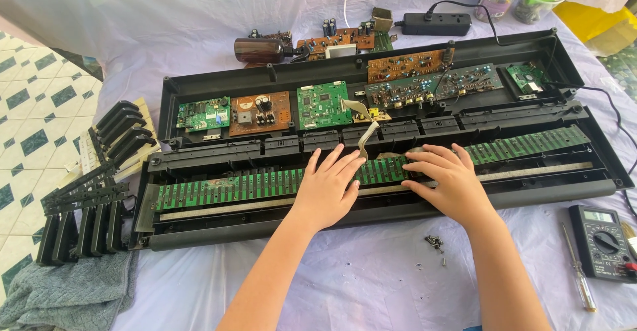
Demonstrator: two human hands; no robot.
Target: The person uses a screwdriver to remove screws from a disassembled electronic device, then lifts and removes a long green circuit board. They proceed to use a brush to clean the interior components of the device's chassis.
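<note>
Both hands flat, fingers spread, holding nothing: left hand and right hand pressing on green contact strip inside open keyboard case. Risk: snagging ribbon cable betw. hands, flexing strip. Approx 7 boards beyond fingertips, 1 multimeter right of right hand, 1 screw pile near wrist.

Left hand: flat, fingers spread, on long green contact board inside opened black keyboard case.
Right hand: palm down, fingertips on same board, just beside grey ribbon cable.
Upper case: several green and brown circuit boards in a row.
Left of case: removed black keys, grey towel.
Front cloth: small loose screws.
Right: multimeter, screwdriver.
Rear: black power strip.
</note>
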